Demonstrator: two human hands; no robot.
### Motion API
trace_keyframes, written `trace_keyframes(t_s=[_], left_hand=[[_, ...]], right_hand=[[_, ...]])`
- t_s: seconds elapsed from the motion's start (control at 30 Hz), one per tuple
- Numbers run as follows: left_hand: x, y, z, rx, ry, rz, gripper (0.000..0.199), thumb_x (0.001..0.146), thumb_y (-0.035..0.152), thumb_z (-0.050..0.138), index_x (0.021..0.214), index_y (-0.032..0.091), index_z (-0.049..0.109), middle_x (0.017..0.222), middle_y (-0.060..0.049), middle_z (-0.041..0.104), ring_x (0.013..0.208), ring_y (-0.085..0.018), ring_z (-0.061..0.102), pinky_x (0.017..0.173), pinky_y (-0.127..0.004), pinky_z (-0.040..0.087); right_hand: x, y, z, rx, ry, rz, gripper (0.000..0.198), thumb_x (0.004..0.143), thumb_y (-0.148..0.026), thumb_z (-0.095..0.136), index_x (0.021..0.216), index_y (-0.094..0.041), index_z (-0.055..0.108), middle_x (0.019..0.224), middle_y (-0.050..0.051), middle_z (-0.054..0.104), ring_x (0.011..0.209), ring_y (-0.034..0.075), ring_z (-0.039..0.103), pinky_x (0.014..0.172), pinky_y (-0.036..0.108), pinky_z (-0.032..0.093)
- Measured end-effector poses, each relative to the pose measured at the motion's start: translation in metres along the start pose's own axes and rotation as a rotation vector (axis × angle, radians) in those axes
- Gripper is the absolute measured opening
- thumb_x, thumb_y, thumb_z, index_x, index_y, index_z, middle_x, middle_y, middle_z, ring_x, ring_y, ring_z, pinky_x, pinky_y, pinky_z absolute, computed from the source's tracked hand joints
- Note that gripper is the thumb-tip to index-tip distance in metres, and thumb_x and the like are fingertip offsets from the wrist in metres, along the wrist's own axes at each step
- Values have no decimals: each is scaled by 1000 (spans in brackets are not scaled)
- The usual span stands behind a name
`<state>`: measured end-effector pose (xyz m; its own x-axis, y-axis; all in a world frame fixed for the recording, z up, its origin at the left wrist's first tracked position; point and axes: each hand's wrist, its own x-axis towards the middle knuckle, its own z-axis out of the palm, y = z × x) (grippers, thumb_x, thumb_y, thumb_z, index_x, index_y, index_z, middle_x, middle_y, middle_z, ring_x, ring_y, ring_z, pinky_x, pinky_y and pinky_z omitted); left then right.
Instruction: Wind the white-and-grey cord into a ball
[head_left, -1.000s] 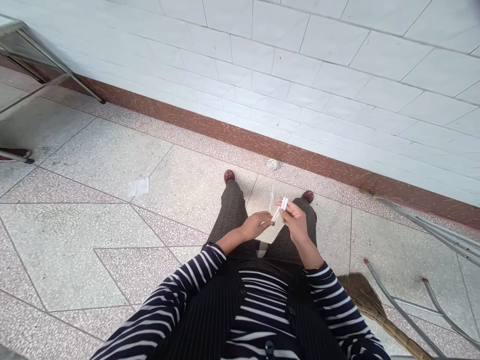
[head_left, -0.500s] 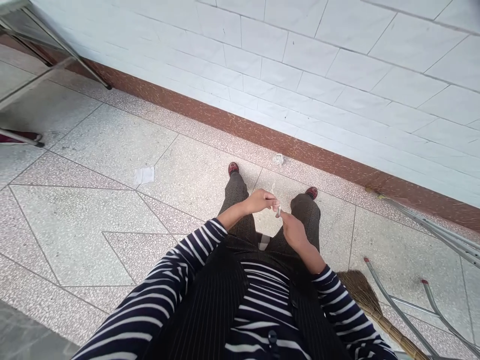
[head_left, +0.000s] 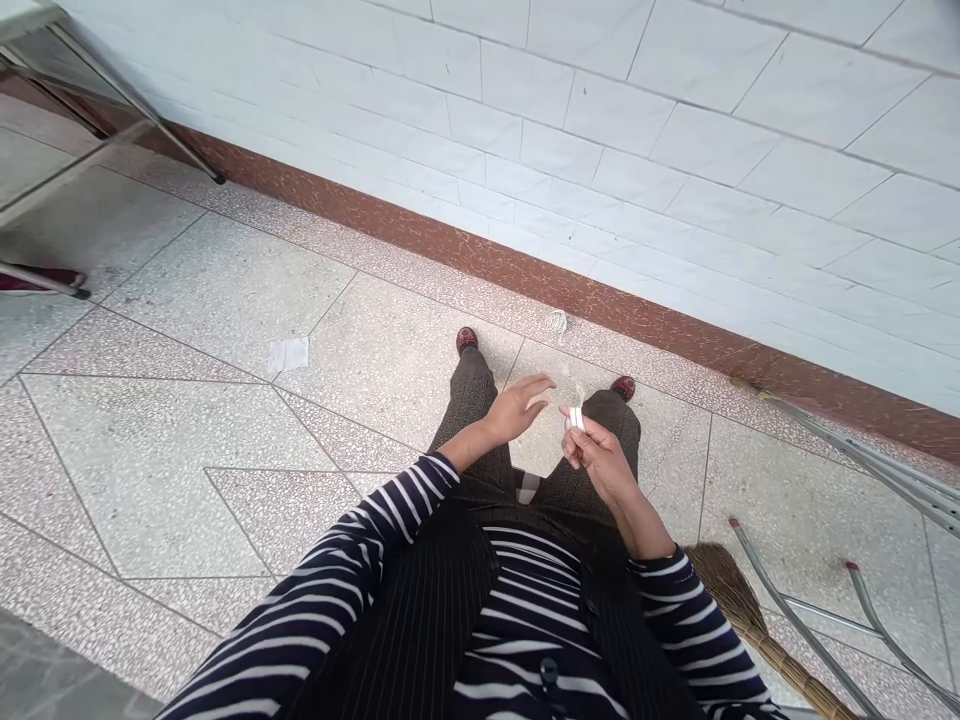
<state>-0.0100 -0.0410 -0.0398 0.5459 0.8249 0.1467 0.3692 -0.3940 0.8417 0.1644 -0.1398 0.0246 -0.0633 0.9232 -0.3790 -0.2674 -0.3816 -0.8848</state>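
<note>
Over my right thigh, my right hand is closed, with white string in several turns about its raised finger. A pale loose strand of string hangs just beyond that fingertip, blurred. My left hand is a short way to the left, fingers stretched out and apart, with nothing in it. On the floor near the wall, between my shoes, lies a ball of white string. Whether the strand runs unbroken to the ball I cannot tell.
A white tiled wall with a brown skirting runs across ahead. A white paper lies on the floor to the left. At right are a broom and metal tube legs. A metal-framed table stands upper left.
My hands were together at the string; now they are apart. The left has let go and spread its fingers. The right has turned upward, showing the string round its finger.
</note>
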Motion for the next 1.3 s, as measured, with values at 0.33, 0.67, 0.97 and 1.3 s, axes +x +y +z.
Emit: trace_keyframes(t_s=[0.33,0.67,0.97,1.3], left_hand=[[23,12,11,-40,-257,129,22,97,20,53,106,18,73,122,-9,69,119,-22,63,105,-33,46],[29,13,-6,18,-159,-45,29,98,22,46,108,19,74,106,-4,76,98,-18,70,90,-25,49],[29,31,-13,-60,-99,21,30,99,24,45,110,17,73,107,-5,76,100,-19,70,93,-26,49],[5,39,-17,-75,-71,88,31,98,23,44,108,16,72,110,-9,75,102,-19,69,95,-30,50]], right_hand=[[-9,1,6,-137,53,-48,51,91,-56,60,122,-18,70,65,-1,53,58,11,46,48,23,37],[-9,4,7,28,38,64,55,82,-58,71,120,-18,70,65,-1,61,51,11,56,45,22,37],[-4,16,1,79,140,101,55,75,-61,77,106,-16,71,66,2,66,47,13,60,46,24,46],[13,26,-13,113,368,35,45,68,-50,84,95,-15,75,99,12,75,54,12,63,46,24,47]])
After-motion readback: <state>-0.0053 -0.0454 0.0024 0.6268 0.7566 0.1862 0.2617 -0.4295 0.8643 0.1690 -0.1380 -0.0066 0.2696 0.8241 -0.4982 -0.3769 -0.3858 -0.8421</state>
